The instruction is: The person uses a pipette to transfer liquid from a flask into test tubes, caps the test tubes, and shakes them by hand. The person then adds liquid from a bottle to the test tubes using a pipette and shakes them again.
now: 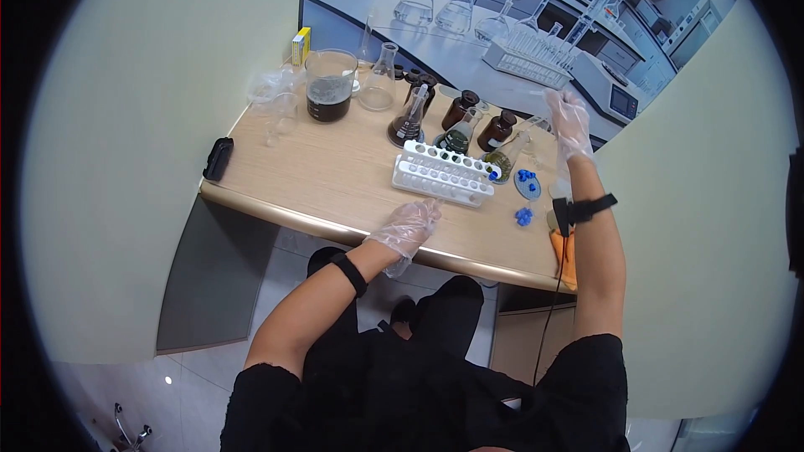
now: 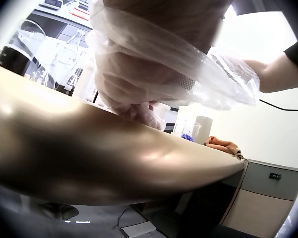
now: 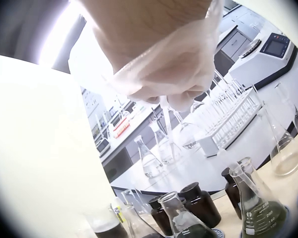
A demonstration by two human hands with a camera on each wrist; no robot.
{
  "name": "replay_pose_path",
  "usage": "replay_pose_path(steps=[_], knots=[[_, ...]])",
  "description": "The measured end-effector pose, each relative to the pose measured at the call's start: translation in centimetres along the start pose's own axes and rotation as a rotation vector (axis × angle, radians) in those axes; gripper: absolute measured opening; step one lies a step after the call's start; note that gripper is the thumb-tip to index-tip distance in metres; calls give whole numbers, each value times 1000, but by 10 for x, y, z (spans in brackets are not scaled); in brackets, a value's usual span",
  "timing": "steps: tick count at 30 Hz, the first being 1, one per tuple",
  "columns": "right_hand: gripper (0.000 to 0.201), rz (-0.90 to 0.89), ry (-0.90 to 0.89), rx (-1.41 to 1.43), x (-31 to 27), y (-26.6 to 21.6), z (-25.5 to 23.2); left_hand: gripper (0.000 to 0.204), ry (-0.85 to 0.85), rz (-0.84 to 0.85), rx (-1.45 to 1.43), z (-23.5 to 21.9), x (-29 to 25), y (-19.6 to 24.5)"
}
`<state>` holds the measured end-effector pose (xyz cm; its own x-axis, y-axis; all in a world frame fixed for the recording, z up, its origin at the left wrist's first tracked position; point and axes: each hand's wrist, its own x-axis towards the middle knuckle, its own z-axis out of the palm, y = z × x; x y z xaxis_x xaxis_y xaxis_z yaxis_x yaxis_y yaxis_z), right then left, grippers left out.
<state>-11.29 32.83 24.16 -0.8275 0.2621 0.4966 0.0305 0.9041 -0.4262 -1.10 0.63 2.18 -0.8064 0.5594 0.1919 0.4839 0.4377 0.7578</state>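
My gloved right hand [image 1: 571,121] is raised over the far right of the table. In the right wrist view its fingertips pinch a slim translucent dropper [image 3: 167,119] that hangs downward. Below it stand conical flasks, one with dark green liquid [image 3: 260,218] and one with yellowish-green liquid [image 1: 500,163]. My gloved left hand [image 1: 410,226] rests at the front table edge, fingers curled, just before a white test tube rack [image 1: 442,174]. I cannot tell whether its fingers hold anything. A small blue piece [image 1: 494,175] sits at the rack's right end.
Brown bottles [image 1: 497,130] stand behind the flasks. At the back left are a large beaker [image 1: 328,96] of dark liquid and a clear flask [image 1: 377,88]. Blue pieces lie on a round dish [image 1: 527,185], with a blue clump [image 1: 523,217] nearby. An orange cloth [image 1: 565,259] lies at the right edge.
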Motion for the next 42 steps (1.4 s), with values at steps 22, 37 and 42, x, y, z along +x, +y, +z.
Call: replay_pose_path(steps=[22, 37, 42], knots=[[26, -100, -296, 419, -194, -31, -51, 21, 34, -82, -368, 24, 6, -20], [25, -69, -372, 374, -202, -43, -44, 26, 36, -61, -371, 27, 6, -27], [25, -61, -373, 407, -204, -52, -47, 21, 28, -23, -213, 30, 10, -33]])
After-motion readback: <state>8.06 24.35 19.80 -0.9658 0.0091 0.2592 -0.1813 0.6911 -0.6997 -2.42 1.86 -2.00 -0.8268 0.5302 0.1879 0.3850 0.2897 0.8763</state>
